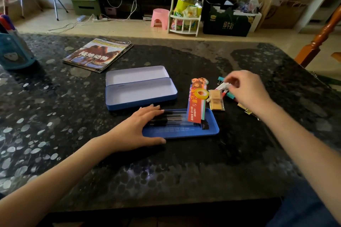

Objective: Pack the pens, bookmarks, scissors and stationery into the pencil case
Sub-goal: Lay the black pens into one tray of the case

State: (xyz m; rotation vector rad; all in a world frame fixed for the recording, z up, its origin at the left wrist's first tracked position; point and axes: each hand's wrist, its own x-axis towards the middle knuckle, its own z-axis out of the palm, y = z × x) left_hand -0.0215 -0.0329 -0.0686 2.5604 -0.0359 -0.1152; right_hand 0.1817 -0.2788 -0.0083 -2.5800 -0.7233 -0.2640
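Our left hand (140, 129) lies spread on the black pens (171, 117) in the blue tray (184, 131). At two o'clock, our right hand (245, 90) pinches a white item (222, 86) above the stationery pile (215, 99). At twelve o'clock sits the open pencil case (140, 88).

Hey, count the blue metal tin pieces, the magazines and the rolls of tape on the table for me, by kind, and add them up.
Blue tin pieces: 2, the open hinged case and the separate tray
Magazine piles: 1
Yellow tape rolls: 1
Total: 4
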